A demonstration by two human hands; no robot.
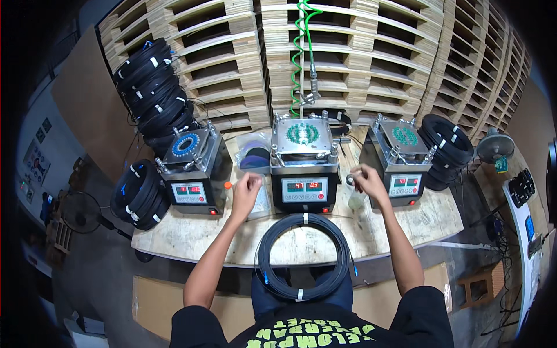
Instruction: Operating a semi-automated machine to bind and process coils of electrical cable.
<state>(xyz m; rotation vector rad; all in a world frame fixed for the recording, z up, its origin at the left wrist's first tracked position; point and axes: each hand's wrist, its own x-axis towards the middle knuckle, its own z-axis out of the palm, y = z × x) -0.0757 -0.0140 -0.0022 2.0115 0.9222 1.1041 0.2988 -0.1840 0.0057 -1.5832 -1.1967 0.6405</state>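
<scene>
The cable coil (pixel 303 256) lies flat on the surface (pixel 191 235), overhanging its near edge, between the forearms. It looks light and springy; tied bands would give the surest hold. A ring, it has no long axis. Left hand (pixel 246 188) and right hand (pixel 365 180) pinch their fingers on something too small to tell.

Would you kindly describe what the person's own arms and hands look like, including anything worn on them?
Both forearms are bare, entering from the lower edge. The left hand and right hand wear no gloves; no watch or wristband shows. The sleeves are short and black, part of a black shirt with yellow-green lettering.
</scene>
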